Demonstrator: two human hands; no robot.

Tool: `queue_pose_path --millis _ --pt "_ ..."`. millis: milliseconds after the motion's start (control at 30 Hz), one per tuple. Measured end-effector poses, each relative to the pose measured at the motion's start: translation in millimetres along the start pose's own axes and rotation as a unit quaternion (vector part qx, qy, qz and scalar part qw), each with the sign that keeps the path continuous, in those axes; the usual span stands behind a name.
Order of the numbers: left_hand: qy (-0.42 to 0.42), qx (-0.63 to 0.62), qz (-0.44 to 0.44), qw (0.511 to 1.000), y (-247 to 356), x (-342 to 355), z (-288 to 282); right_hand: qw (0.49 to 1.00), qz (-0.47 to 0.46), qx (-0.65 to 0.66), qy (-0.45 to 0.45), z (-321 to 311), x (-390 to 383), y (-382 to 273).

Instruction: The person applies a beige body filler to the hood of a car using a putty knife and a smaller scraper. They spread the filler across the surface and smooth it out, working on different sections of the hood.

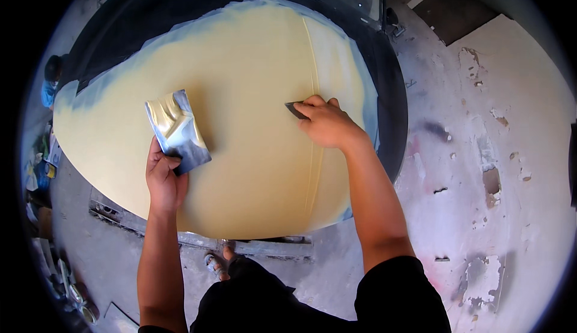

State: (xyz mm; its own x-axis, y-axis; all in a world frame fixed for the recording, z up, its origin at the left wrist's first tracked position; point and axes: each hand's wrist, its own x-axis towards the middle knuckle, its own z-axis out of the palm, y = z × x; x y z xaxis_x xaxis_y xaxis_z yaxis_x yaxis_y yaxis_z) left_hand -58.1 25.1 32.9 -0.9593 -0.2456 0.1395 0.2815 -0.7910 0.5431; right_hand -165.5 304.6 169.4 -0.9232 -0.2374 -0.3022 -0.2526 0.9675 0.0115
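A wide car panel [246, 99], coated in pale yellow body filler, spreads out before me, with bluish smears around the edge of the coat. My left hand [166, 180] grips a flat palette [193, 155] by its lower corner, above the panel's left part. A folded mound of yellow filler [162, 112] lies on the palette. In my right hand [329, 125] a small dark spreader [294, 110] is pinched, low over the coat or against it. Whether its edge touches, I cannot tell. Thin raised lines of filler [314, 63] run down the panel near that hand.
Dark bodywork [132, 27] borders the panel at the back. A person in blue [49, 87] is at the far left. Tools and cans [75, 294] line the left edge. A wall with peeling patches [490, 183] stands on the right. My feet [217, 264] are below the panel's front edge.
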Motion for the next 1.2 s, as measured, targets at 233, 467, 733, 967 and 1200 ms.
queue_pose_path --millis 233,467,733,967,1200 --pt "-0.022 -0.007 0.009 1.0 -3 4 -7 1.0 0.006 -0.022 0.022 33 -66 -18" --pt "-0.016 0.026 0.005 1.0 -4 5 -10 0.998 -0.006 -0.012 0.067 80 -120 -30" --pt "-0.026 0.04 -0.01 0.999 -2 6 -9 0.976 -0.044 0.003 0.213 150 -177 -48" --pt "0.005 0.039 -0.013 0.999 -1 5 -5 0.976 -0.006 0.033 0.215 195 -212 -68" --pt "0.006 0.051 -0.019 0.999 0 8 -7 0.974 0.017 0.038 0.223 238 -234 -77"
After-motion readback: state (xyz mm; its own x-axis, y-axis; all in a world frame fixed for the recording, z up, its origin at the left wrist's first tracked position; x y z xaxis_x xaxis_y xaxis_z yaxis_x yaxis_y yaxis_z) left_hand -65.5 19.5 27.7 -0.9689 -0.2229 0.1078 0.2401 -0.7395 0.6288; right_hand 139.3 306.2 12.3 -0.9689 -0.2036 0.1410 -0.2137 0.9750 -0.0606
